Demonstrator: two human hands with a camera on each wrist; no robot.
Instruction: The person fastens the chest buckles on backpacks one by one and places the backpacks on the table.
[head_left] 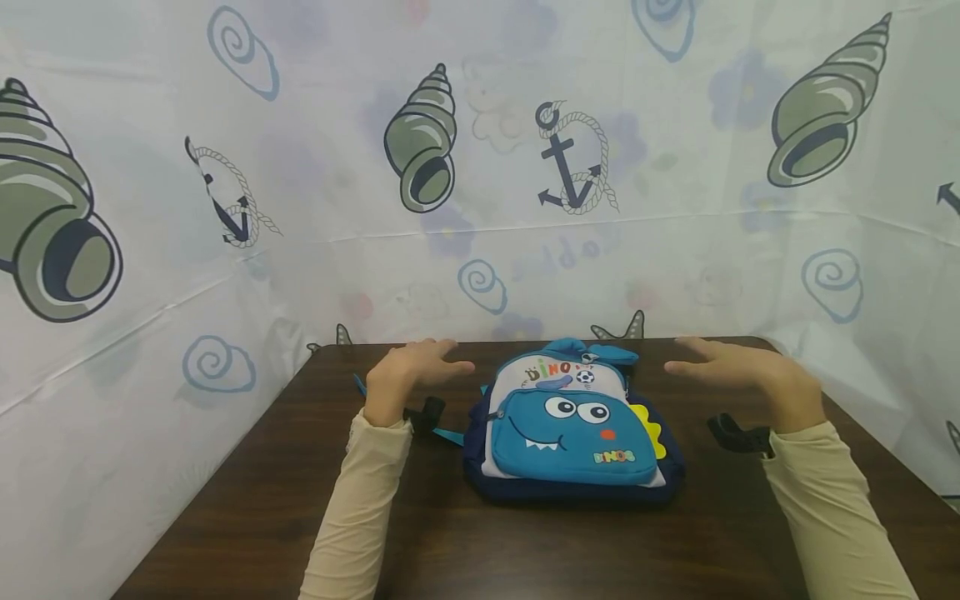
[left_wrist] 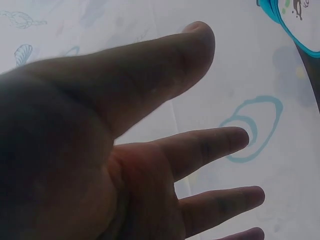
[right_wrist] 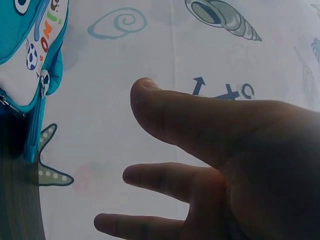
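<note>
A small blue and navy backpack (head_left: 573,437) with a cartoon dinosaur face, white upper panel and yellow spikes lies on the dark wooden table (head_left: 300,500), front side up. To its left in the head view, my left hand (head_left: 412,372) is raised with fingers straight and thumb apart. On the other side, my right hand (head_left: 738,372) is held up in the same way, fingers pointing inward. Neither hand holds anything. Part of the backpack (right_wrist: 30,65) shows at the upper left of the right wrist view; only a corner of it appears in the left wrist view.
A white cloth backdrop (head_left: 337,167) printed with shells and anchors stands behind and beside the table. Black straps (head_left: 738,435) are worn on both wrists. Blue strap ends (head_left: 448,436) stick out at the backpack's left.
</note>
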